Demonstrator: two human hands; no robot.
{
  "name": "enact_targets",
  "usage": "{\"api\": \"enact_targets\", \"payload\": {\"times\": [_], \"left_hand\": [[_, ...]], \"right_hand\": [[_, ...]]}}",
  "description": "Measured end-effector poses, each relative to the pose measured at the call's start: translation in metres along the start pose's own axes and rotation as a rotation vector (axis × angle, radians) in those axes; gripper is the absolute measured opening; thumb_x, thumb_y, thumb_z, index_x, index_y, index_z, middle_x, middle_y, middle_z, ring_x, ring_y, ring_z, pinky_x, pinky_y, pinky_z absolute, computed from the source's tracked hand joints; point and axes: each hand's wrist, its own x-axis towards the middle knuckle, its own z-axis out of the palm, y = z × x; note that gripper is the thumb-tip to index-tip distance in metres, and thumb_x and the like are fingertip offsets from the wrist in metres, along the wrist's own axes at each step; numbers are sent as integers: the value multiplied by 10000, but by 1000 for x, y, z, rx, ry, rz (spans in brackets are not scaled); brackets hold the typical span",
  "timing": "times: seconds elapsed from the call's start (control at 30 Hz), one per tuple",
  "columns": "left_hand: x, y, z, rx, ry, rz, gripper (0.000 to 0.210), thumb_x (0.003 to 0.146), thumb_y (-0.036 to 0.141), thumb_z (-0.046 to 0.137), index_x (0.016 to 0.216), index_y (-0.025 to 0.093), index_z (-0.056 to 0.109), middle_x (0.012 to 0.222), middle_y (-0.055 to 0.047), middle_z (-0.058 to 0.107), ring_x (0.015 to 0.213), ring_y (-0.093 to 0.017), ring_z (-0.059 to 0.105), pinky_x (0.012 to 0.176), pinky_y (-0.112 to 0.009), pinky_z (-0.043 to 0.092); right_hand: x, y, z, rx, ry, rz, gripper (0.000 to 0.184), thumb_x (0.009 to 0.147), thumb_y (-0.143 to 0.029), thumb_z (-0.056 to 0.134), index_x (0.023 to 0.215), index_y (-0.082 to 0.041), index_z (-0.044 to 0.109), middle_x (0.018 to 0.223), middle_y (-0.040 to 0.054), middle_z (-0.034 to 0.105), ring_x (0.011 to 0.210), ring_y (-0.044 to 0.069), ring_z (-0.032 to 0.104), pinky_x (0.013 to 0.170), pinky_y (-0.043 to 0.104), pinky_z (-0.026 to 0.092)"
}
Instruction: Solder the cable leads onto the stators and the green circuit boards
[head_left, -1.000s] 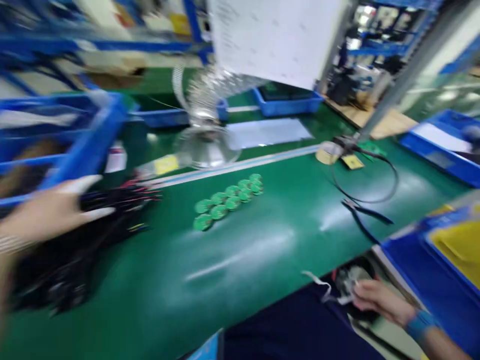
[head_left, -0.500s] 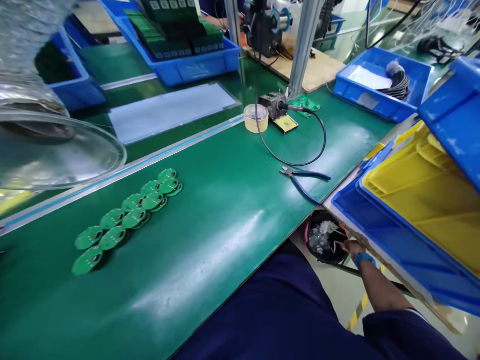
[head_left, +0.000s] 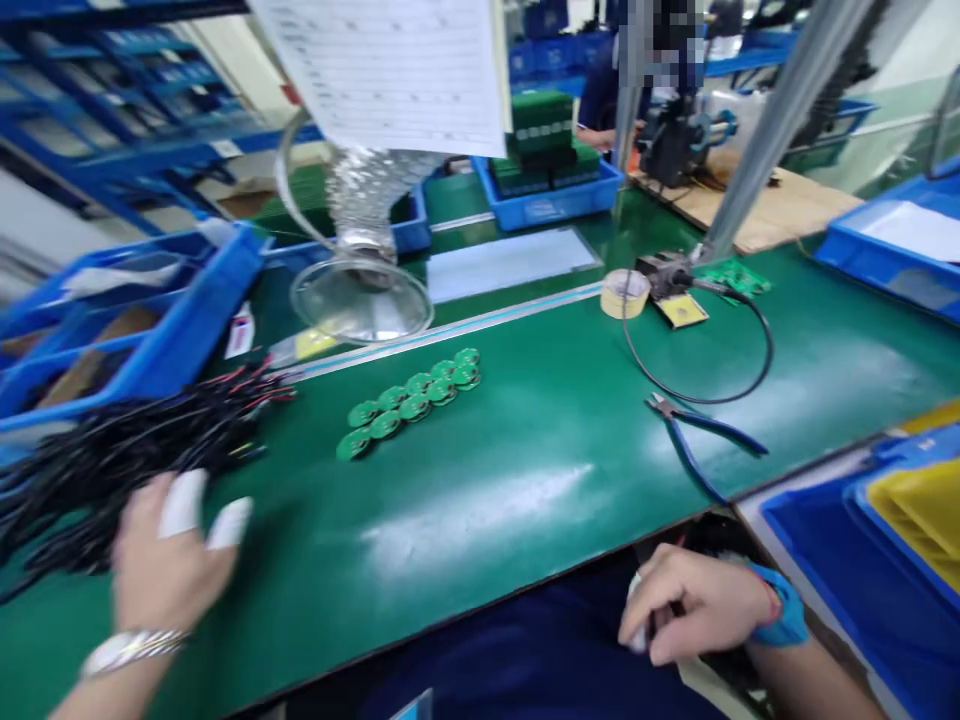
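Observation:
My left hand [head_left: 169, 565], with white covers on thumb and forefinger, is open with those two spread apart. It is over the near edge of a bundle of black cables [head_left: 150, 440] with red wire ends; whether it touches them is unclear. My right hand [head_left: 701, 600] is in front of the table edge, above my lap. Its fingers are curled, with white at their tips; anything inside is hidden. Round green circuit boards [head_left: 412, 400] lie overlapping in two rows mid-table. Blue-handled cutters [head_left: 686, 430] lie on the right, jaws apart.
A roll of tape [head_left: 625, 294] stands beside a soldering iron holder [head_left: 664, 275], whose cord loops over the green table. A clear round fume hood [head_left: 362, 300] hangs at back left. Blue trays [head_left: 202, 320] are at left; blue and yellow bins [head_left: 885, 550] at right. A person sits beyond.
The view has swung left, bringing the cables and my left hand into sight. My right hand has come up from the waste bin below the table to its edge.

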Motion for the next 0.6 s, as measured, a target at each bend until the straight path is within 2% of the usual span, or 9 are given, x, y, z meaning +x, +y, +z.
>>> {"api": "enact_targets", "payload": {"times": [0.03,0.07,0.13,0.2,0.3,0.4,0.5,0.6], "left_hand": [[-5,-14,3,201,91,90,447,681,484,614,1101,376,504,1403,104,317,1325,-358,129,1099,-485,143],[-6,-25,10,376,34,134,499,700,483,591,1167,363,462,1428,77,285,1308,-351,206,1100,-490,146],[1,-42,30,551,-139,193,626,727,490,560,1285,287,362,1443,-30,269,1281,-322,294,1075,-467,234],[15,-46,48,634,-201,223,719,754,522,513,1349,191,280,1444,-131,239,1294,-313,272,1058,-451,260],[41,-43,63,660,-206,281,790,755,556,494,1374,138,238,1443,-180,208,1306,-314,242,1051,-444,252],[65,-42,68,638,-283,366,625,806,507,454,1341,207,336,1418,-128,304,1293,-299,277,1038,-456,255],[86,-47,76,598,-329,464,416,854,410,422,1248,284,466,1330,-51,457,1259,-274,343,1014,-459,288],[98,-52,84,545,-306,546,354,871,310,411,1213,289,499,1271,-39,517,1214,-263,395,996,-474,304]], "right_hand": [[15,-13,-3,-39,45,-81,215,804,-265,521,936,-196,676,806,10,679,696,115,624,667,214,486],[30,-21,-3,-93,157,-109,205,816,-258,506,904,-179,674,772,19,673,688,116,618,673,221,488],[59,-25,4,-255,462,-71,188,828,-246,492,872,-168,658,787,40,661,710,126,609,679,241,495],[79,-18,17,-456,608,-81,183,836,-222,478,910,-173,638,859,61,650,796,148,603,740,285,500],[91,-2,33,-787,670,-189,195,833,-168,464,947,-178,622,945,86,635,940,189,574,831,361,486],[91,11,38,-1077,760,-234,206,813,-144,483,963,-185,619,1000,96,627,985,223,560,831,413,489],[92,17,38,-1171,842,-226,198,795,-150,513,959,-183,618,1002,103,628,958,227,568,821,425,493],[94,18,38,-1188,903,-207,193,801,-144,497,939,-189,623,976,102,637,929,216,575,808,412,495]]}}
